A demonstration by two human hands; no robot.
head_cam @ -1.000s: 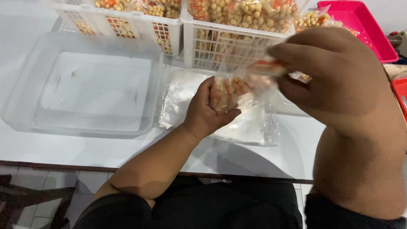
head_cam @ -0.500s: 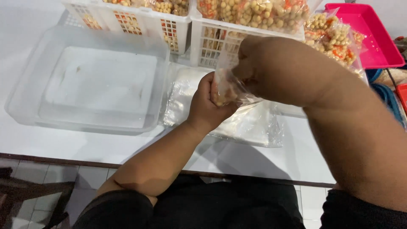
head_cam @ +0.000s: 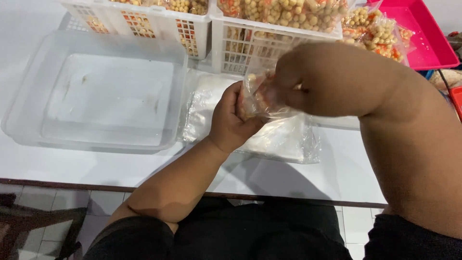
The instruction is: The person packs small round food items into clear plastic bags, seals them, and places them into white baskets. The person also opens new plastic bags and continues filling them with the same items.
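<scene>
a: status on the hands?

b: both on one item. left hand (head_cam: 230,123) cups a small clear snack bag (head_cam: 257,98) from below, fingers curled around it, so it's closed on the bag. right hand (head_cam: 320,79) pinches the bag's upper part from the right, also closed on it.

a: where's the bag relative to the clear tub?

b: right of the clear plastic tub (head_cam: 29,108), held up off the table, directly above the stack of empty clear bags (head_cam: 288,142). that stack lies flat just beside the tub's right wall.

a: contents?

b: pale round snack pieces with some orange bits, partly hidden by the fingers. can't tell how full it is.

a: tub state?

b: sitting flat on the white table (head_cam: 337,173); nothing visible in it beyond a few specks.

a: what's behind the tub?

b: two white lattice baskets. left basket (head_cam: 144,24) directly behind the tub, right basket (head_cam: 269,43) behind and to the right of it, just past the held bag. both loaded with the same round snacks in packets. a few filled packets (head_cam: 375,31) sit further right, and a pink tray (head_cam: 428,41) beyond those, well apart from the tub.

a: seal on the held bag?

b: can't tell, right hand covers the top.
</scene>
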